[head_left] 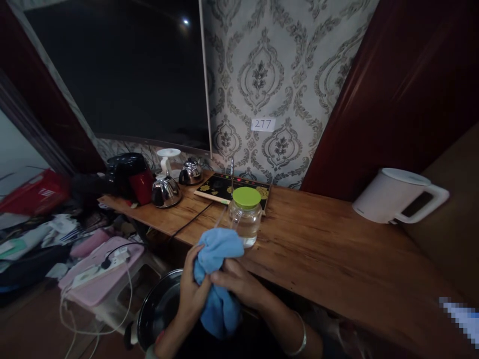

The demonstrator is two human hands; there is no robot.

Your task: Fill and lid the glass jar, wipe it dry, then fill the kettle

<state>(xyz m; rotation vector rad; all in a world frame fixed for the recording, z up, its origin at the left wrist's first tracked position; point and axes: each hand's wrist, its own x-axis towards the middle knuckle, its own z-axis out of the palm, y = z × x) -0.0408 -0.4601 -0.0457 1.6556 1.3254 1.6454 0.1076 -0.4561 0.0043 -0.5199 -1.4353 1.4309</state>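
One blue cloth [220,252] is bunched up between the left hand [192,284] and the right hand [239,281], by the near edge of the wooden table [318,249]. The left hand is curled around the cloth's left side. The right hand is partly curled and holds its right side. Just past the cloth, a clear jug [250,227] with a green lid [247,198] stands on the table. A white kettle [391,197] stands to the right, and two shiny kettles [167,192] stand far to the left.

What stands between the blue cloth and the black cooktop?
A clear jar with a green lid stands between the cloth and cooktop in the head view.
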